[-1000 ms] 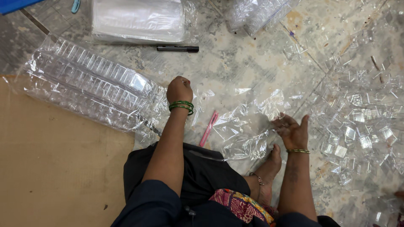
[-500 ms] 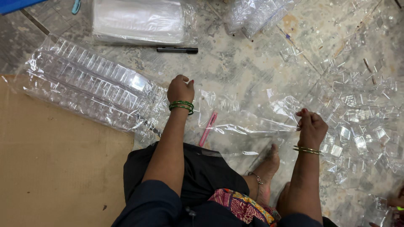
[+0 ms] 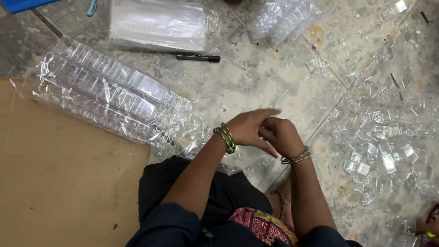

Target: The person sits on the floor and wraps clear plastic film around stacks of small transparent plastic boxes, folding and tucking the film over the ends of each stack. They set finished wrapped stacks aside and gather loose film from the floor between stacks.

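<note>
Two bare hands, met above the lap at centre. Left hand (image 3: 249, 130), with green bangles at the wrist, stretched forward with fingers long and half spread, lying over the right. Right hand (image 3: 281, 137), with thin green and gold bangles, curled under it with fingers bent inward. Impossible to tell whether anything is pinched between them (contact point hidden by the left palm).

Just beside the left wrist: crumpled open end of one long clear plastic bag packed with rows of clear plastic boxes (image 3: 109, 98), running off to the upper left across the grey stone floor (image 3: 256, 82) and partly over one flat brown cardboard sheet (image 3: 59, 183).

Handling, as a judgement: best worked close to the body, film kept taut between both hands, loose mouth drawn clear of the rows so as not to spill them. Slippery film, so a firm fingertip pinch is advisable.

Count, near to far:
- One scattered heap of small loose clear plastic boxes (image 3: 384, 142) at right, too many and too overlapped to number.
- One black marker pen (image 3: 198, 58), well apart from the hands.
- One flat wrapped pack of whitish translucent sheets (image 3: 157, 23).
- One further clear bag of boxes (image 3: 283, 16) at the top edge.
</note>
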